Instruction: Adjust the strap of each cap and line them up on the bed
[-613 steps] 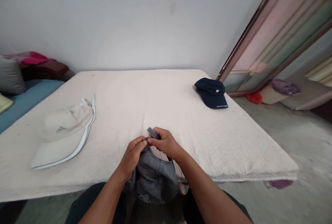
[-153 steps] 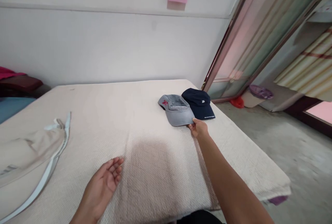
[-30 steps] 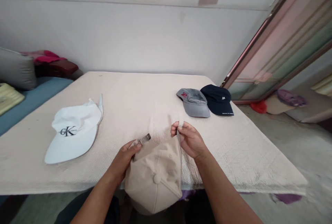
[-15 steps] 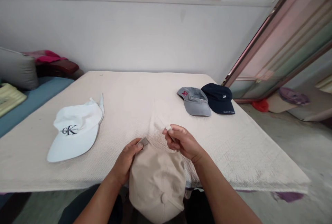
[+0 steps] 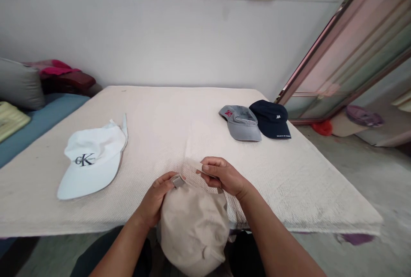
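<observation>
A beige cap [image 5: 194, 225] hangs at the table's front edge, its crown toward me and its back opening facing the table. My left hand [image 5: 157, 195] pinches the cap's rim beside a metal buckle [image 5: 177, 180]. Between the thumb and fingers of my right hand [image 5: 224, 176] is the cap's strap [image 5: 194, 165], whose pale free end points left above the buckle. Strap and buckle are apart.
On the white-covered table [image 5: 160, 114], a white cap [image 5: 93, 161] lies at left. A grey cap [image 5: 242, 123] touches a navy cap [image 5: 271, 119] at back right. A wall stands behind; a grey cushion [image 5: 21, 84] is far left.
The strap's free end has swung down and left, nearer the buckle. My right hand has shifted slightly left, and the beige cap has tilted a little.
</observation>
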`<state>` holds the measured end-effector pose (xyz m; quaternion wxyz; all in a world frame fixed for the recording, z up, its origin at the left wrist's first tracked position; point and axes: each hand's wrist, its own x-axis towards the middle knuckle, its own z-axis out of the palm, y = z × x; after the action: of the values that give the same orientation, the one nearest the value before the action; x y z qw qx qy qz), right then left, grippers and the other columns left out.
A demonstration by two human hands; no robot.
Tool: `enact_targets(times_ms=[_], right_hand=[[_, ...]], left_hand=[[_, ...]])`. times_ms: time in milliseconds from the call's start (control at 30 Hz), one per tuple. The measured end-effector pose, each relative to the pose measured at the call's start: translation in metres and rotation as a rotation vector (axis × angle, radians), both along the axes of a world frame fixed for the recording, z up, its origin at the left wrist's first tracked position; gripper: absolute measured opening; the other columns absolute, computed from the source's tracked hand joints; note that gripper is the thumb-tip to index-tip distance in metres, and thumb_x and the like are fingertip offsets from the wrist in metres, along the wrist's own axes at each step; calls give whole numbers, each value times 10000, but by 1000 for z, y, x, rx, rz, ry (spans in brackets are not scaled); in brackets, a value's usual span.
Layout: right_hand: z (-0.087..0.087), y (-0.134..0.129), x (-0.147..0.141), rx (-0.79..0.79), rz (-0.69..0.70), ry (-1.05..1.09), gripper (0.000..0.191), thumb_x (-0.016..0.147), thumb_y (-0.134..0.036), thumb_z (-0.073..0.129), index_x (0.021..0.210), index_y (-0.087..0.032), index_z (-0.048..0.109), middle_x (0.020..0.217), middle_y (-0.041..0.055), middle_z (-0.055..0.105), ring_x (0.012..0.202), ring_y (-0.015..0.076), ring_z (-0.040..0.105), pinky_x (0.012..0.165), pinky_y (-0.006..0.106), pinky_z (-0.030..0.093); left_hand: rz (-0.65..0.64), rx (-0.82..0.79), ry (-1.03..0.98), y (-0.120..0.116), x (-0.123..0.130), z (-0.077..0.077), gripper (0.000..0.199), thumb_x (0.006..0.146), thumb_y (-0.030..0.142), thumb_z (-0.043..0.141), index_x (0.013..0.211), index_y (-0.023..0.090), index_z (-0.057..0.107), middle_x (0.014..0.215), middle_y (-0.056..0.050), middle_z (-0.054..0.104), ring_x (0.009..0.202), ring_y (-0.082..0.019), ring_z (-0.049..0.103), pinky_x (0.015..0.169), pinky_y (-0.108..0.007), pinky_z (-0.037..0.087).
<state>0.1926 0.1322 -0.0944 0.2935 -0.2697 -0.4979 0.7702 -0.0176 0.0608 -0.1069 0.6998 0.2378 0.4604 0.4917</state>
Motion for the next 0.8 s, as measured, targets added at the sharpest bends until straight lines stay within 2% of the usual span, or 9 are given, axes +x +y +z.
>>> enact_targets(times_ms=[100, 233, 300, 467, 633, 800], right_hand=[[-1, 1, 0, 26, -84, -22, 139, 805, -254, 632, 733, -135, 626, 619, -18, 514, 479, 47, 365, 462, 211, 237], [1, 0, -3, 5, -24, -50, 73, 772, -213, 620, 755, -143, 626, 538, -55, 434, 444, 46, 303, 434, 212, 180], [2, -1, -5, 17, 16, -50, 91, 778, -236, 632, 767, -147, 623, 513, -70, 399, 436, 46, 277, 426, 211, 168], [4, -3, -8, 78, 48, -119, 211, 799, -353, 659, 755, -149, 624, 497, -79, 372, 447, 50, 270, 422, 205, 188], [7, -4, -10, 107, 75, -178, 203, 791, -345, 653, 742, -149, 631, 496, -77, 381, 456, 54, 295, 431, 206, 215], [4, -4, -13, 119, 101, -229, 212, 779, -353, 656, 740, -146, 634, 516, -65, 407, 475, 59, 329, 444, 206, 235]], left_hand=[[42, -27, 5, 0, -1, -3, 211, 675, 224, 737, 874, 176, 684, 727, 5, 682, 609, -126, 588, 588, -229, 439], [-11, -7, -50, 0, 0, -7, 193, 687, 235, 754, 850, 156, 686, 730, -10, 685, 617, -128, 603, 601, -234, 452], [-28, -2, -80, 0, 1, -8, 198, 675, 238, 772, 830, 144, 690, 718, -17, 689, 604, -126, 606, 596, -233, 459], [75, -29, -127, 0, 0, -9, 207, 639, 234, 804, 791, 159, 685, 677, 3, 695, 557, -111, 603, 554, -216, 464], [57, -27, -115, -1, 0, -9, 186, 659, 234, 792, 785, 156, 679, 659, 5, 688, 538, -109, 598, 533, -215, 458], [105, -57, -99, -2, 1, -7, 265, 577, 242, 842, 787, 168, 698, 672, 4, 707, 552, -113, 611, 550, -217, 472]])
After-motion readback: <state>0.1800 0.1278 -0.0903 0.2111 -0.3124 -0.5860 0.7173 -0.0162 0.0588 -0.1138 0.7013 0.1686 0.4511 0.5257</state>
